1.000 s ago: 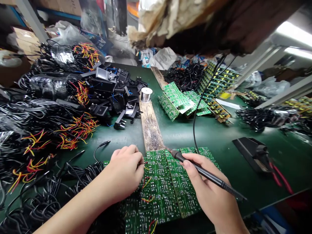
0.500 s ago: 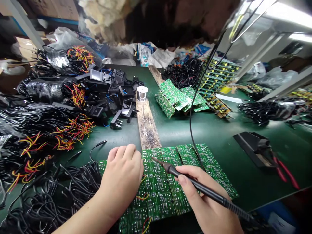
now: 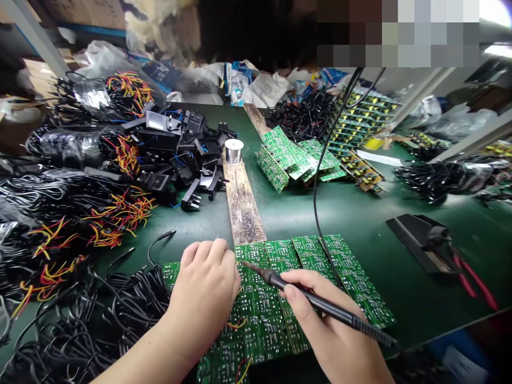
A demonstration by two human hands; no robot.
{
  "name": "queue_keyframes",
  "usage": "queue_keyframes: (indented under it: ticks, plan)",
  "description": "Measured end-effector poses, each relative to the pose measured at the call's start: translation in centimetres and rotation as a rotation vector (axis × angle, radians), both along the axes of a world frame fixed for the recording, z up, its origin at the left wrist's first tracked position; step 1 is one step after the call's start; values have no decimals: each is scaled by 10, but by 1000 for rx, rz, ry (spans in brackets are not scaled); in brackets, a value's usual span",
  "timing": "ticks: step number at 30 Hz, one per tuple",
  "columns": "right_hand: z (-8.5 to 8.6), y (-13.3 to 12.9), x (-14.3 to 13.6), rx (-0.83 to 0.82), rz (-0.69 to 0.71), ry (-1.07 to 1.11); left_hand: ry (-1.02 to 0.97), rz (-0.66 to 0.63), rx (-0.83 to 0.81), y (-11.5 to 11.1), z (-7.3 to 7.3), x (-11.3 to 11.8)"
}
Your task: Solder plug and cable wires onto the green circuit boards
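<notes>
My right hand (image 3: pixel 332 320) grips a black soldering iron (image 3: pixel 312 300) like a pen. Its tip points left and rests at or just above the green circuit boards (image 3: pixel 266 304), close to my left hand's fingers. My left hand (image 3: pixel 208 277) is closed over the left part of the boards, knuckles up. What its fingers pinch is hidden, though a bit of thin wire shows near them. Short red and yellow wires (image 3: pixel 239 324) stick up from the boards below that hand. Black cables (image 3: pixel 136 298) lie bundled beside my left forearm.
A solder spool (image 3: pixel 233 151) stands on a stained wooden strip (image 3: pixel 246 213). Black plug housings (image 3: pixel 188 154) and cable bundles (image 3: pixel 72 197) fill the left. More green boards (image 3: pixel 296 160) are stacked behind. Red-handled pliers (image 3: pixel 468 272) lie at right. The iron's cord (image 3: pixel 316 197) hangs down in front.
The soldering iron's tip has shifted slightly left, nearer my left hand's fingers. My left hand stays closed at nearly the same place.
</notes>
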State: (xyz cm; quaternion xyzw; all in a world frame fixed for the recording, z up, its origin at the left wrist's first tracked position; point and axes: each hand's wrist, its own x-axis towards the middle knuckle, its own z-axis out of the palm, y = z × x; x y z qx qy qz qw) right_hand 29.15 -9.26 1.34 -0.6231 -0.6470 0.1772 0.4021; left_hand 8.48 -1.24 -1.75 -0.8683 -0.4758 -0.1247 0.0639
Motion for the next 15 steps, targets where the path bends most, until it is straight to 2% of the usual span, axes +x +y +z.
queue_keyframes:
  ticks: [8,15]
  plan:
    - [1,0,-1,14,29,-34,-10,-7,-11,1,0,0]
    - [9,-3,1,65,-41,-84,-9,-19,-8,0,0,0]
